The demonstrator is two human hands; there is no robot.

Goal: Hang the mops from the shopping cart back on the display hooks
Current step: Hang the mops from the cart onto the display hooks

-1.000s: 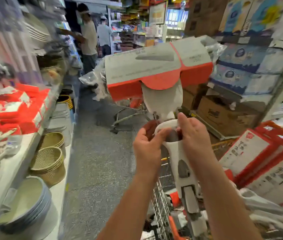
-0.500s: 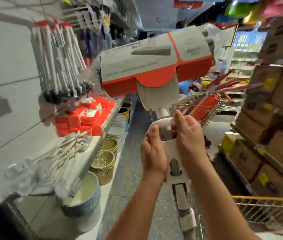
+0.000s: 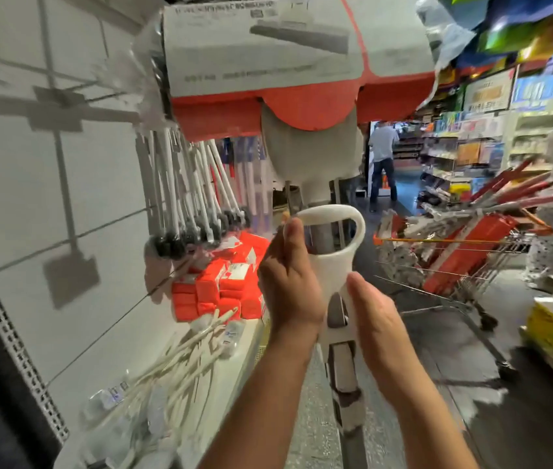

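1. The mop [image 3: 331, 265] stands upright in the middle of the view, head up. Its white looped grip is at chest height, and the shaft runs down out of sight.
2. The left hand [image 3: 288, 286] grips the left side of the mop's white grip. Its thumb points up along the loop.
3. The right hand [image 3: 375, 316] lies against the right side of the grip, a little lower than the left. Its thumb touches the white plastic, but its fingers are hidden behind the mop, so whether it is clamped cannot be told.
4. A grey and red card sleeve [image 3: 268, 62] under clear plastic wraps the mop's head, at the top of the view.
5. Left of the mop's head a blurred hook [image 3: 99, 93] juts from the white wall [image 3: 14, 184].
6. Below that hook and left of the mop, white poles [image 3: 180, 184] with dark ends hang in a bunch.
7. Under the poles, left of the mop's grip, red packs [image 3: 220, 289] are stacked on the counter [image 3: 234, 363]. White brushes [image 3: 173, 353] lie nearer on the same counter.
8. Right of the mop, well apart, stands the cart [image 3: 471, 265], with other mops [image 3: 491, 204] piled in it.
9. Beyond the mop, down the aisle, a person [image 3: 383, 164] stands facing away.
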